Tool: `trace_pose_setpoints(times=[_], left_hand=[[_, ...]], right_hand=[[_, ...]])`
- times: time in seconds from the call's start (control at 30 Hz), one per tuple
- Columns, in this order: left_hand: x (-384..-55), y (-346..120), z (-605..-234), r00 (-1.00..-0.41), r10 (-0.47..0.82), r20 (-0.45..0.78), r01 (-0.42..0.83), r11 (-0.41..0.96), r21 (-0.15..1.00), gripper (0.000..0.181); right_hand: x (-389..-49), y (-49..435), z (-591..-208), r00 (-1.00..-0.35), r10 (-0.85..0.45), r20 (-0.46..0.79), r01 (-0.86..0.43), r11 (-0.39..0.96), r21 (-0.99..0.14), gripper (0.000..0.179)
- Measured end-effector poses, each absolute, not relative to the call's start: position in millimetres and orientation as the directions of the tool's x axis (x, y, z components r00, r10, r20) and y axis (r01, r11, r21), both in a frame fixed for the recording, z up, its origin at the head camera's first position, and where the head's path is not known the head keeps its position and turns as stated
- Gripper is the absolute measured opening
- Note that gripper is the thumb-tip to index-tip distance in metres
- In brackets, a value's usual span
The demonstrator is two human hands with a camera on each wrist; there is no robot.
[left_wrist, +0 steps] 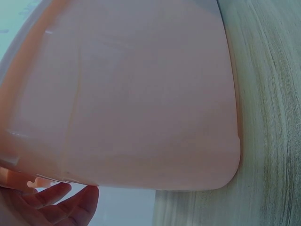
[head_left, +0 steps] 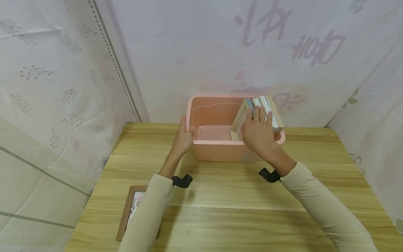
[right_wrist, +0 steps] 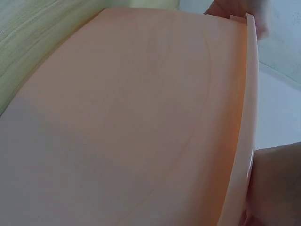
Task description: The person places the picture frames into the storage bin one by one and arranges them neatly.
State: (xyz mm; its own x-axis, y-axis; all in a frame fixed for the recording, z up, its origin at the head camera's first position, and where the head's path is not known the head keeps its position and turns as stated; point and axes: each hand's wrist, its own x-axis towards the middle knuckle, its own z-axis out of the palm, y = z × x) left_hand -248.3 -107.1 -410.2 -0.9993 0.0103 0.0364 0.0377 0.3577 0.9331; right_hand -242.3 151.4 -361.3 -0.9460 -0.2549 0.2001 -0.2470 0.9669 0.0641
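Note:
A pink plastic bin (head_left: pixel 220 151) stands on the table, its long side facing me. My left hand (head_left: pixel 183 139) grips the bin's left rim, thumb over the edge; its fingertips (left_wrist: pixel 87 202) touch the outer wall in the left wrist view. Several flat, thin things (head_left: pixel 270 111) with cream, white and grey edges stand upright, slightly tilted, at the bin's right end; whether they are frames or books I cannot tell. Over them lies my right hand (head_left: pixel 259 131), fingers stretched forward across their tops. Its palm hides their lower parts, and the bin's wall blocks them in the right wrist view.
A brown picture frame (head_left: pixel 127 213) lies on the wooden table (head_left: pixel 220 217) at the left, partly covered by my left sleeve. Patterned cloth (head_left: pixel 176 63) hangs behind the bin and along both sides. Black wrist mounts (head_left: pixel 182 181) stick out from both wrists.

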Motion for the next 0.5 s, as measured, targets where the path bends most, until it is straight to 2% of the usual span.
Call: trace_pose_setpoints(times=[0.23,0.5], left_hand=[[-250,-107,-414,-0.999,0.016,0.027,0.032,0.357,0.934,0.072],[-248,-108,-410,-0.999,0.017,0.033,0.036,0.352,0.935,0.073]], right_hand=[[-243,156,-361,-0.954,-0.248,0.168,-0.245,0.969,0.038,0.066],[-240,175,-364,-0.966,-0.214,0.147,-0.233,0.964,-0.126,0.083]])
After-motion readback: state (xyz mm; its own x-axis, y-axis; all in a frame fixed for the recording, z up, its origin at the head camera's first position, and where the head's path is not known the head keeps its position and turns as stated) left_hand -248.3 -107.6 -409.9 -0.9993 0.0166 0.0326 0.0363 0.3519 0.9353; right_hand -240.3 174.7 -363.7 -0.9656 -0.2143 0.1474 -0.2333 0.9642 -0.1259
